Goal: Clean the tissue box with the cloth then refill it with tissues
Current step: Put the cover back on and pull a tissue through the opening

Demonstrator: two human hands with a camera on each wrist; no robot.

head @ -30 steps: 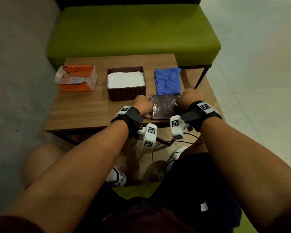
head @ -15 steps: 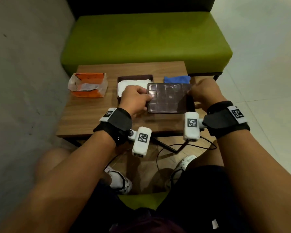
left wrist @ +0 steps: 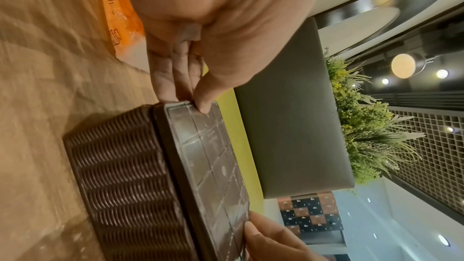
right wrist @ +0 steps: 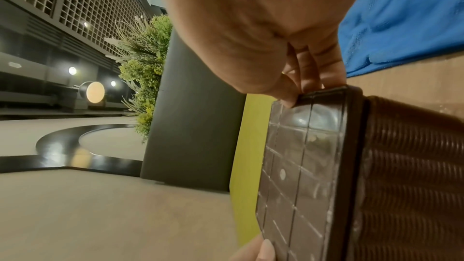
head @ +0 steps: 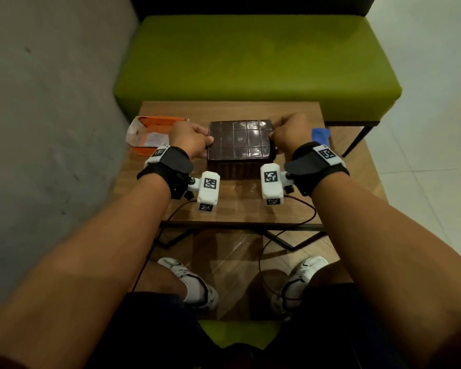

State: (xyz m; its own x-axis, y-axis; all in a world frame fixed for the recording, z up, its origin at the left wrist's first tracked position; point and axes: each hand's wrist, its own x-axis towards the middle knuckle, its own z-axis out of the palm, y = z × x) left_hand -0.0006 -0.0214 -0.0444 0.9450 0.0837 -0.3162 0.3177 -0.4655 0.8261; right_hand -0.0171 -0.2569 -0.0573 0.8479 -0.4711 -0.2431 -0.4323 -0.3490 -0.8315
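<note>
No word, brand or number can be read for certain; the orange tissue pack [head: 155, 134] on the tabletop [head: 240, 206] carries a pale label with lines of print too small to make out, and in the left wrist view its orange side [left wrist: 118, 13] shows a cursive script line and a small square emblem, both blurred and turned sideways; the white wrist-worn camera units bear black-and-white square code markers [head: 210, 183], as do the wrist straps [head: 326, 153], which are patterns rather than text. The tiled panel behind the sofa [left wrist: 310, 215] shows tiny marks, illegible.
</note>
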